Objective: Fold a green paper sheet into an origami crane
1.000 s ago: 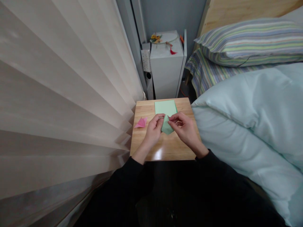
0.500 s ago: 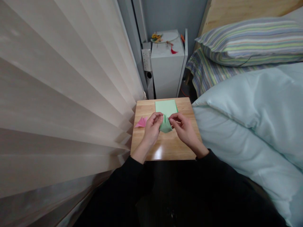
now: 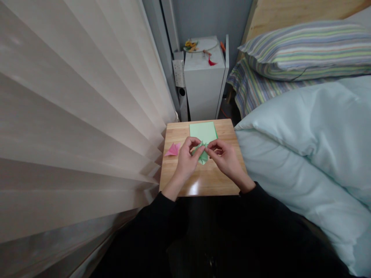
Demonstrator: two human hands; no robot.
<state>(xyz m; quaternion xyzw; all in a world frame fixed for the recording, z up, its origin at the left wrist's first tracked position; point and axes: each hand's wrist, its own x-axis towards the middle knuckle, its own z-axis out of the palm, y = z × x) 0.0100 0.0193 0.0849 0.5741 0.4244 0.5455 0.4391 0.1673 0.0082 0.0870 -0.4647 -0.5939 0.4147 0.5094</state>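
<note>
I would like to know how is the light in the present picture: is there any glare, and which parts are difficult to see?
Head view: a bright glare patch on the wooden table, near its front edge; head view: the green folded paper looks soft, fine creases hard to read; head view: the black sleeves show little detail.

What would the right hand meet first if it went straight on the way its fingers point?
The folded green paper, which the right hand touches at its fingertips; just beyond, probably the left hand, though the depth there is hard to judge.
</note>
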